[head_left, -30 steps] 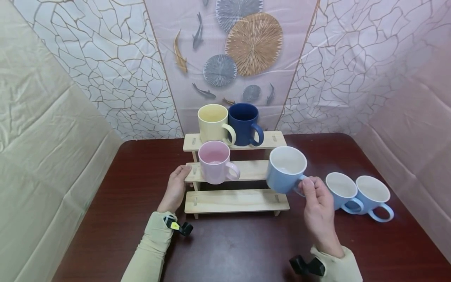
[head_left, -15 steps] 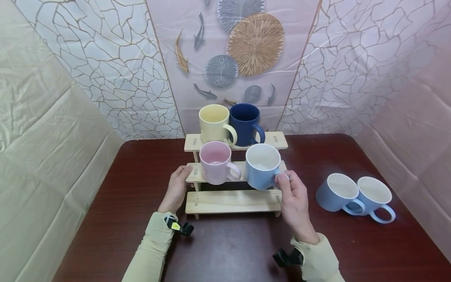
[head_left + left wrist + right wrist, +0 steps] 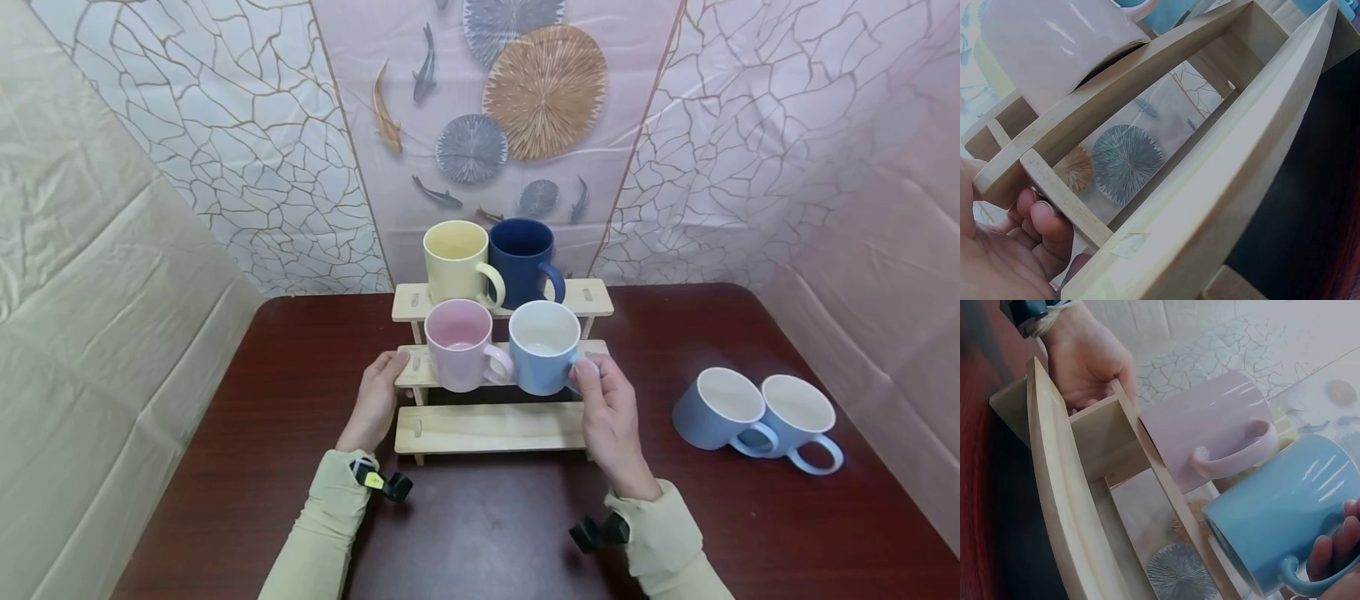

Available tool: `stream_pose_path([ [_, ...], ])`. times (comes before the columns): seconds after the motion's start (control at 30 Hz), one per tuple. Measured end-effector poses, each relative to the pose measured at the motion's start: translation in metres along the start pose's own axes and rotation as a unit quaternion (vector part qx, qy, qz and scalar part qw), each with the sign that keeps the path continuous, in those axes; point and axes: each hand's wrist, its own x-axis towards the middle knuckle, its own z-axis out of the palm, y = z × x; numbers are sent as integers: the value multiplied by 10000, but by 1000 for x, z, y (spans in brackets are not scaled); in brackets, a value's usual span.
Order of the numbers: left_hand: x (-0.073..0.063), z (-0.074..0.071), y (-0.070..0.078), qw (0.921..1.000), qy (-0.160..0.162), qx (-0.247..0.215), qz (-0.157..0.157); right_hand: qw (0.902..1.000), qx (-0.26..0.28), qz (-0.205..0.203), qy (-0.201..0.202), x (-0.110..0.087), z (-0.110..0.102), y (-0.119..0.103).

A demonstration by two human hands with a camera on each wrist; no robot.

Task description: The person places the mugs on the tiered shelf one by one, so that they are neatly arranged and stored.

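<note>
My right hand (image 3: 611,421) pinches the handle of a light blue mug (image 3: 542,350) with a white inside. That mug stands upright at the right part of the middle tier of a wooden three-tier rack (image 3: 487,429); I cannot tell whether its base touches the board. Left of it, close to its side, a pink mug (image 3: 453,354) sits on the same tier. My left hand (image 3: 371,400) grips the left end of this tier, its curled fingers (image 3: 1050,219) beneath the board. On the top tier are a yellow mug (image 3: 453,267) and a dark blue mug (image 3: 517,275).
Two more light blue mugs (image 3: 708,417) (image 3: 795,421) are on the dark red-brown table (image 3: 480,525) at right, close together and handles toward the right. A patterned cloth (image 3: 300,150) hangs behind the table. Pale cloth (image 3: 90,333) borders the sides.
My right hand has carried the light blue mug leftward, from beside the rack's right end to the middle tier near the pink mug. My left hand has kept its place on the rack.
</note>
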Motion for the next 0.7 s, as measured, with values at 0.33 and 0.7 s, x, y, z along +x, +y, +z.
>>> stream_pose_path([
  [0.33, 0, 0, 0, 10000, 19, 14, -36, 9999, -161, 0, -59, 5, 3, 6],
  [0.7, 1, 0, -1, 10000, -17, -33, -16, 9995, -172, 249, -59, 11, 5, 12],
])
